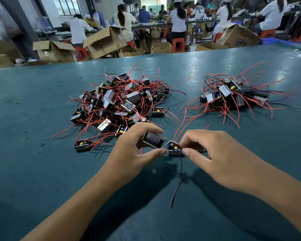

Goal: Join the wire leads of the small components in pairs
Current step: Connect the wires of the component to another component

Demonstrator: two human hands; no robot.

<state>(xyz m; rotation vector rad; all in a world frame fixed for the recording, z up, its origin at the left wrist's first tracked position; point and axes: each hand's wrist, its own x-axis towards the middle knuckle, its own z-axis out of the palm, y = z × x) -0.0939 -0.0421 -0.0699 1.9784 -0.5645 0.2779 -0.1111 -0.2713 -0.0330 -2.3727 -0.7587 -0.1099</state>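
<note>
looks abt a third done imo: smaller pile (233,94) on the bench (33,105) far right, big pile (118,103) left to do, left hand (134,152) fingers round one component (154,140), right hand (214,157) pinching another component (175,148) just beside it.

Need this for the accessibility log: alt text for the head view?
A person's left hand grips a dark component while the right hand pinches a second component beside it, wires trailing, above a teal table. Two heaps of red-wired components lie beyond: larger left heap, smaller right heap.
</note>
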